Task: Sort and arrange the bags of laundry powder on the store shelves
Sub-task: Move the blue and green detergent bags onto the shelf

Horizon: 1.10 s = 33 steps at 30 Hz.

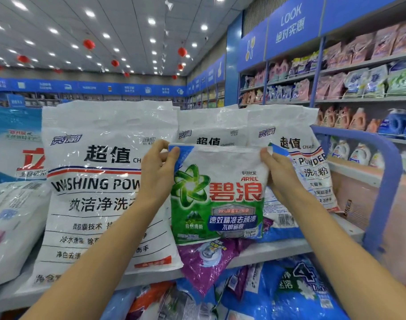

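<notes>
Left hand [157, 172], right hand [281, 174] — pinch green bag [220, 204] corners

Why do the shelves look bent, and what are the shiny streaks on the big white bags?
Head view: the wide-angle lens bows the blue shelf rail; the ceiling lights glare off the glossy big white bag; the green bag, pinched by the left hand and right hand, is sharp, while the left-edge bags look blurred.

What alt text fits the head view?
Left hand and right hand hold a green plastic Ariel powder bag by its top corners above a grey shelf. Large white washing powder bags stand behind; a purple bag lies beneath.
</notes>
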Each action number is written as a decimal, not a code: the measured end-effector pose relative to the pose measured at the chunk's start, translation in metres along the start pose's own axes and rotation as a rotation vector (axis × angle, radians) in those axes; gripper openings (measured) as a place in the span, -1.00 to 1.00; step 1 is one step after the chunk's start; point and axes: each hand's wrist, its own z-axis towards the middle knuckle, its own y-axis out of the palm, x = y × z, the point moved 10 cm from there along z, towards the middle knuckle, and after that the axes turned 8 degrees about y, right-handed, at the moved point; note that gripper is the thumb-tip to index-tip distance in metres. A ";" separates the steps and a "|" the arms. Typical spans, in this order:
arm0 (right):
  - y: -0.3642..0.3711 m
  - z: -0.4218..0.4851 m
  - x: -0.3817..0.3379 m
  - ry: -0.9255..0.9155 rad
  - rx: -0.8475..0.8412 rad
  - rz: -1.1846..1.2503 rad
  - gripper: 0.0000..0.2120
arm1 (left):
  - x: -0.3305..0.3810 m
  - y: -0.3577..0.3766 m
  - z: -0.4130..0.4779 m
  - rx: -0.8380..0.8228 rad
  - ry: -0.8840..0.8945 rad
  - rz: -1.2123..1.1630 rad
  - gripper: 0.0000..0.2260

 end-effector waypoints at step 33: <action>0.318 -0.158 -0.099 -0.057 -0.366 0.145 -0.69 | -0.002 -0.280 -0.157 0.023 -0.466 -0.497 -0.61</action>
